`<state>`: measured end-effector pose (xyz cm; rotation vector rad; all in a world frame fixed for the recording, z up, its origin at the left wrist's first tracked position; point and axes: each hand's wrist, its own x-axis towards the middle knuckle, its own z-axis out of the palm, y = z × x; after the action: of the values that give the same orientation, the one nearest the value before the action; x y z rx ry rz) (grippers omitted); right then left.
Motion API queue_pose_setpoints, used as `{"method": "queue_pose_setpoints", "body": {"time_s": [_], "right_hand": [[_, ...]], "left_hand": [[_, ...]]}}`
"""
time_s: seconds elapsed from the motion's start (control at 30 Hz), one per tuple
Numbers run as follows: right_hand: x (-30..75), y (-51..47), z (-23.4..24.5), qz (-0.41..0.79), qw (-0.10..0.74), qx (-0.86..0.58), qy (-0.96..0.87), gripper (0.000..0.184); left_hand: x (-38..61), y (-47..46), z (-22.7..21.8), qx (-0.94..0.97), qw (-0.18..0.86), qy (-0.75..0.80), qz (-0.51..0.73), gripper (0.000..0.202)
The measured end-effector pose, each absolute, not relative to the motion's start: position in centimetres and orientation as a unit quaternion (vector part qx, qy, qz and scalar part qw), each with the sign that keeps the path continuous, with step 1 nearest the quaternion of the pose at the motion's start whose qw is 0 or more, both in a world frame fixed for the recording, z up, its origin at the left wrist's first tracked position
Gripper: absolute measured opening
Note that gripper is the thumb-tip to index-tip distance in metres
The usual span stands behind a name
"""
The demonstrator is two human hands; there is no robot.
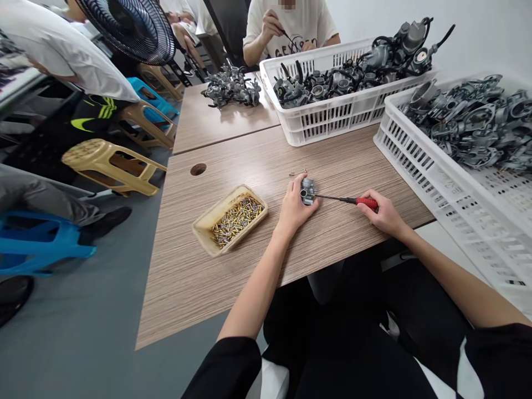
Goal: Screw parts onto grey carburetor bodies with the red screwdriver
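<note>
My left hand (294,206) is closed around a small grey metal carburetor body (308,191), resting on the wooden table. In my right hand (384,213) is a screwdriver (366,203) with a red and black handle. Its thin shaft points left and its tip meets the right side of the carburetor body; the exact contact spot is too small to make out. Just beyond my left hand lie a couple of tiny brass-coloured parts (291,174). To the left stands a cream plastic tub (203,237) holding many small brass and silver pieces (238,220).
A white crate (291,121) of assembled carburetors stands at the back. Another white crate (399,133) at right holds grey metal bodies. More carburetors (231,87) are piled on the far table. A co-worker (291,27) sits opposite. Stools (112,160) and a fan (128,27) are at left.
</note>
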<state>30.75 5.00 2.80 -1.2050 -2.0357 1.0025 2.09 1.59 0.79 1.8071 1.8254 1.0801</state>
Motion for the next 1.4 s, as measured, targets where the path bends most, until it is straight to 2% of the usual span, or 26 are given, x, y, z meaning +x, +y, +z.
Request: {"method": "queue_pose_setpoints", "body": {"time_s": [1.4], "right_hand": [[30.85, 4.98, 2.62, 0.396, 0.288, -0.453, -0.745, 0.031]], "left_hand": [[2.22, 1.54, 0.91, 0.630, 0.188, 0.646, 0.389, 0.077]]}}
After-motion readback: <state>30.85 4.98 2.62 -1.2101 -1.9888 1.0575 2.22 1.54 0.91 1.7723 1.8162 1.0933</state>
